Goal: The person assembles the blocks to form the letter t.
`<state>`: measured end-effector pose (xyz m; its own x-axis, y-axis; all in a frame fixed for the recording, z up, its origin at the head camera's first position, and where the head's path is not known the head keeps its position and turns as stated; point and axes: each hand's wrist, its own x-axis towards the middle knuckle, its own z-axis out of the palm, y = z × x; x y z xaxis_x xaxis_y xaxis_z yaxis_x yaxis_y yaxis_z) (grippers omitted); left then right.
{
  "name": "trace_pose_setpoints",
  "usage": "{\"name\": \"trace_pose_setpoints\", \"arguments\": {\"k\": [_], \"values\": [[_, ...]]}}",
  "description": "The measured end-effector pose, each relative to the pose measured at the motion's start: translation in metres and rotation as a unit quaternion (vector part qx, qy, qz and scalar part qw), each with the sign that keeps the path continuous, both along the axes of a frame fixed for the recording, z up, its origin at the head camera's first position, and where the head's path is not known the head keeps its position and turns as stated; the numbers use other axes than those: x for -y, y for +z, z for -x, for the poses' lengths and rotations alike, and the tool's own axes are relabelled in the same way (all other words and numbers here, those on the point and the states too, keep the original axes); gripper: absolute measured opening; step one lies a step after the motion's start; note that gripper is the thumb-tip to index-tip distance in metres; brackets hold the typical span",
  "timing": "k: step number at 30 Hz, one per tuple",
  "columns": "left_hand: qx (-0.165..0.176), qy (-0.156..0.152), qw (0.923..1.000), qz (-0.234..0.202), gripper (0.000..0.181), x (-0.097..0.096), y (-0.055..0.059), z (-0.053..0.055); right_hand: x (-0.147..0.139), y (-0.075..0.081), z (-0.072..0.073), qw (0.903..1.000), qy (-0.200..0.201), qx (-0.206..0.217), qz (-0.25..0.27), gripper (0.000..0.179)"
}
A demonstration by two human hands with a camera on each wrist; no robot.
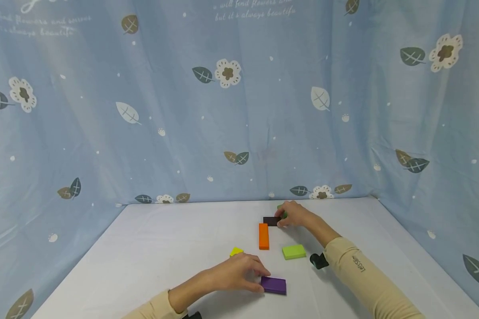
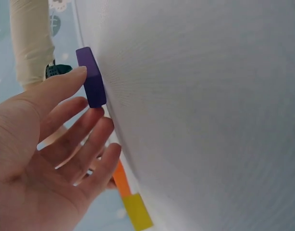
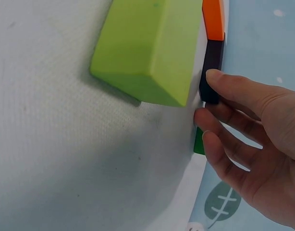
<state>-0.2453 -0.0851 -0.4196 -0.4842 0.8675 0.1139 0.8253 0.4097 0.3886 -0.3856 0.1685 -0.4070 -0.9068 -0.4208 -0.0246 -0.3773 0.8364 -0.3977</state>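
With its thumb and fingers at the left end of a purple block (image 1: 274, 286), my left hand (image 1: 232, 275) pinches it at the front of the table. The thumb lies against one face of that block in the left wrist view, while the other fingers are loosely bent. Farther back, my right hand (image 1: 297, 215) pinches the right end of a black block (image 1: 270, 221) between thumb and fingertips. A dark green block (image 3: 199, 142) is partly hidden behind the right fingers. The orange block (image 1: 264, 236) stretches toward me from the black one.
A light green block (image 1: 294, 252) lies between the two hands, right of the orange block. Just behind the left hand is a yellow block (image 1: 236, 251), partly covered. The white tabletop (image 1: 163, 239) meets a blue patterned curtain (image 1: 263, 133) at the back and sides.
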Motion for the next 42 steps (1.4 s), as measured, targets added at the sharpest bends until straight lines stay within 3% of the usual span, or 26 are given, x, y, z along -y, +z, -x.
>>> {"name": "trace_pose_setpoints", "arguments": {"k": [4, 16, 23, 32, 42], "values": [[-0.011, 0.003, 0.9998, 0.015, 0.032, -0.0011, 0.0007, -0.0001, -0.0001, -0.0004, 0.0004, 1.0, 0.0, 0.001, 0.0, 0.026], [0.001, 0.014, 0.999, 0.042, 0.032, -0.0025, 0.0038, -0.0014, 0.0016, 0.0003, -0.0006, 1.0, 0.005, 0.008, 0.0, 0.027], [0.011, 0.014, 0.9989, 0.043, 0.032, -0.0025, 0.0021, 0.001, -0.0003, -0.0039, 0.004, 1.0, 0.005, 0.005, 0.006, 0.026], [-0.011, 0.009, 0.9989, 0.044, 0.029, -0.0003, 0.0029, -0.0008, -0.0005, -0.0042, 0.0046, 1.0, 0.003, 0.002, 0.008, 0.026], [-0.011, 0.011, 0.9987, 0.048, 0.031, -0.0008, 0.0028, -0.001, 0.0007, -0.0032, 0.0024, 0.9999, -0.003, 0.006, 0.013, 0.026]]}}
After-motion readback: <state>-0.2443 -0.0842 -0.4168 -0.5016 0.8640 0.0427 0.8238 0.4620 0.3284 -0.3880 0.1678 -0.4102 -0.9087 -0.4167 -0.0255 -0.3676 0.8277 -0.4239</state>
